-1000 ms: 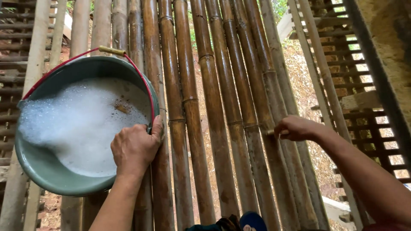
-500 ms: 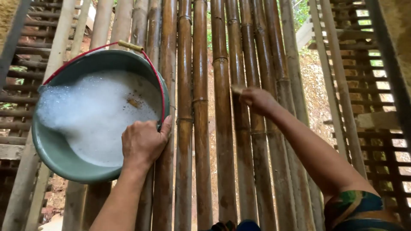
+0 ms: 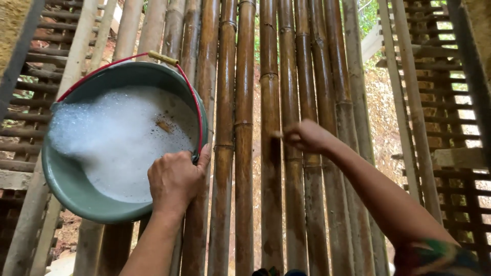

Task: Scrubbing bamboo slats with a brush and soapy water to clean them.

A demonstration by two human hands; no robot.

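Left hand (image 3: pixel 176 179) on green basin (image 3: pixel 66 179) rim

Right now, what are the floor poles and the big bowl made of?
The poles look like bamboo: round, brown, with ringed joints, damp and dull. The bowl is probably plastic: smooth green wall, thin rim, a red wire handle. Foam fills it.

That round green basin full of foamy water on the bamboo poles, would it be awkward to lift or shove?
Probably heavy: the round green plastic basin looks well filled with white suds. It would likely slosh or spill if tilted, as the foam rides near the rim. It may tip or slide, since it sits on rounded, wet-looking bamboo poles where the left hand grips its rim.
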